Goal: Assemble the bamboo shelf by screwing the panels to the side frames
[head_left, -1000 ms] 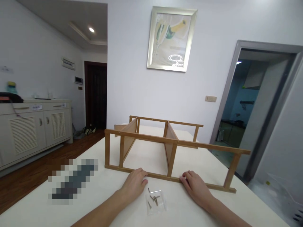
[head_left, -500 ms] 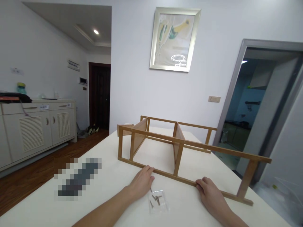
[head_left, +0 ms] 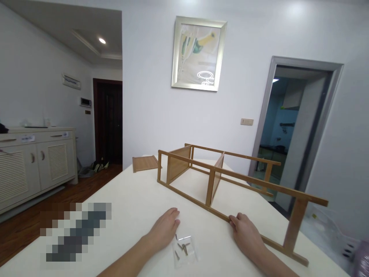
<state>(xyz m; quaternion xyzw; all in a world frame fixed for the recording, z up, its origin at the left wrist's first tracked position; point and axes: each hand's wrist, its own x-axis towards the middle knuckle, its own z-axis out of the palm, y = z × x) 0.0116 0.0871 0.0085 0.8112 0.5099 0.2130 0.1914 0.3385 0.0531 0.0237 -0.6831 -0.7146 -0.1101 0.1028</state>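
Observation:
A wooden shelf rack (head_left: 211, 187) lies on its side on the white table (head_left: 121, 231), with two slatted panels between its ladder-like sides. My right hand (head_left: 245, 232) has its fingers and thumb closed round the near lower rail. Apart from the rack, my left hand (head_left: 163, 230) rests on the tabletop, fingers loosely stretched and nothing visible in them. Just right of it lies a small clear plastic bag (head_left: 191, 260) with several screws (head_left: 184, 249) and a thin L-shaped hex key (head_left: 184, 238) at its upper edge.
A loose wooden panel (head_left: 145, 163) lies flat at the table's far left. A blurred-out dark object (head_left: 77, 232) is at the left edge. Past the right edge stands a whitish plastic basket (head_left: 334, 231); a white cabinet (head_left: 53, 154) stands beyond, on the left.
The rack has turned, its near right end swinging towards me and its left end away, uncovering the loose panel. My left hand has come off the rail; my right hand still grips it.

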